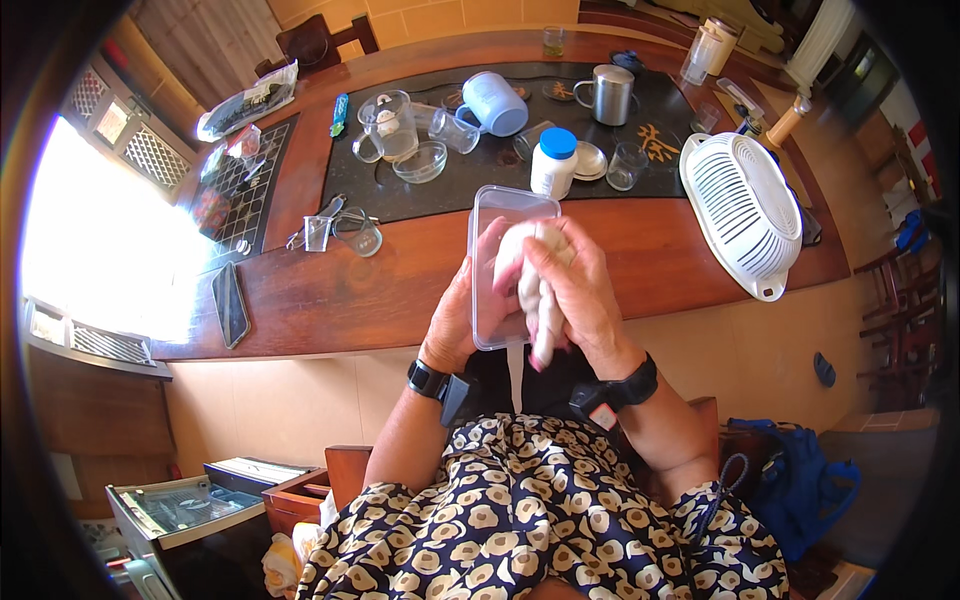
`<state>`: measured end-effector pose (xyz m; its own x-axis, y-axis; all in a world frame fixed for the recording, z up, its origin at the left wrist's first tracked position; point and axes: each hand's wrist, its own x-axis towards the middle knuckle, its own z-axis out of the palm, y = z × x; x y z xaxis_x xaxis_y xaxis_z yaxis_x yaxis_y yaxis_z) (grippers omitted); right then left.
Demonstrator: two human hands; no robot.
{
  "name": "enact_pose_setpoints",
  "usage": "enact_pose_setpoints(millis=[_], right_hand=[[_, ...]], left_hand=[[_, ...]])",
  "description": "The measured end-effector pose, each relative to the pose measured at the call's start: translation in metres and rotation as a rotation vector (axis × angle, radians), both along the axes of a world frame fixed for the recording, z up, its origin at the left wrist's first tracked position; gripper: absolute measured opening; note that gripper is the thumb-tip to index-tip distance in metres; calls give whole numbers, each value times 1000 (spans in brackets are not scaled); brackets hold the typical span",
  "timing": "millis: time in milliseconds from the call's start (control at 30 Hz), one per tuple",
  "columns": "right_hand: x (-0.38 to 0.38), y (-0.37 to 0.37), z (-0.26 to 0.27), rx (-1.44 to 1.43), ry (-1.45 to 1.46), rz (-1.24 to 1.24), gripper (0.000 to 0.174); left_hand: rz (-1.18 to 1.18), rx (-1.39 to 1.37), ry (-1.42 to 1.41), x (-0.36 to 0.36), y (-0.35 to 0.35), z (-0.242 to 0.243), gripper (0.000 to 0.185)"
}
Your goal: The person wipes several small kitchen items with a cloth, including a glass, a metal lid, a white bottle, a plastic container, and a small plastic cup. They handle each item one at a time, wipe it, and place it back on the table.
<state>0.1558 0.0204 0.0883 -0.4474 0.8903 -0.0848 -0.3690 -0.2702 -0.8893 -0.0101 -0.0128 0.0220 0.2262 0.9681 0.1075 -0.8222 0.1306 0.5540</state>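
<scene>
My left hand [456, 311] grips a clear rectangular plastic container [486, 343] by its side, with the opening turned towards my right. In my right hand [592, 292] is a bunched white cloth [537, 289] with pinkish edges, pressed at the container's open side. One end of the cloth hangs below the fingers. Both hands are above the table's front edge, close to my body. Just beyond the container stands a white plastic jar [553, 174] with a blue lid.
On the wooden table [360, 300] are a glass pitcher [388, 124], a blue mug [495, 103], a steel mug [612, 95] and several glasses. A white slotted basket [742, 214] lies upturned at the right. A smartphone [230, 304] rests near the left front edge.
</scene>
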Motion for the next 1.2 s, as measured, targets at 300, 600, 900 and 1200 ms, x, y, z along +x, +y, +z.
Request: enact_pose_setpoints(millis=[300,600,900,1200], right_hand=[[-31,1,-25,1133,-646,-178,64],[-21,-2,-21,1124,-713,-329,57],[-30,2,-17,718,-320,-334,45],[-21,-3,-15,645,-177,-215,40]], left_hand=[[44,-95,21,-8,-3,-18,70],[74,18,113,-4,0,-10,76],[6,-53,151,-8,-5,-16,78],[14,-56,151,-7,-7,-13,63]])
